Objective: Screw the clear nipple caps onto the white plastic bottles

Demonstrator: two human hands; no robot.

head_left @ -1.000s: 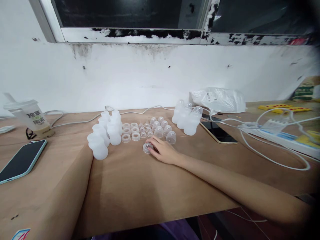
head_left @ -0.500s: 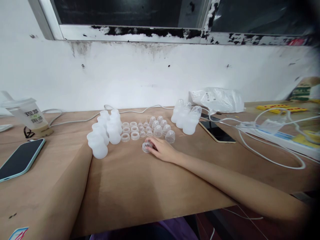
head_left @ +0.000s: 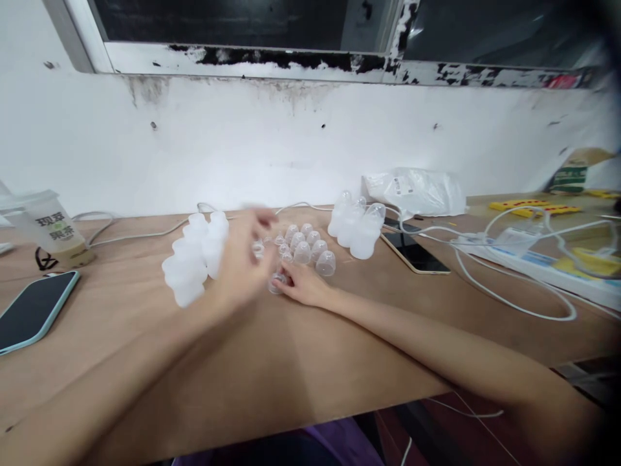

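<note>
My right hand (head_left: 305, 285) rests on the table with its fingers closed on a clear bottle nipple (head_left: 276, 283) seated in a ring, partly hidden by the fingertips. Blurred by motion, my left hand (head_left: 250, 255) hangs over the clear screw rings (head_left: 259, 248) and covers most of them; its thumb and fingers look apart, with nothing visible between them. Small nipples (head_left: 279, 239) stand beside the rings, and several clear domed caps (head_left: 301, 252) are lined up just beyond my right hand. White baby bottles (head_left: 187, 275) without tops stand left of my left hand.
Capped bottles (head_left: 363, 236) stand at the back right, near a plastic bag (head_left: 417, 193). A dark phone (head_left: 414, 252), white cables and a power strip (head_left: 509, 252) lie to the right. On the left are a drink cup (head_left: 53, 226) and another phone (head_left: 36, 307).
My left hand has come into view from behind the bottles on the left and moved right, over the rings. My right hand stays on the nipple and ring. The view has shifted slightly.
</note>
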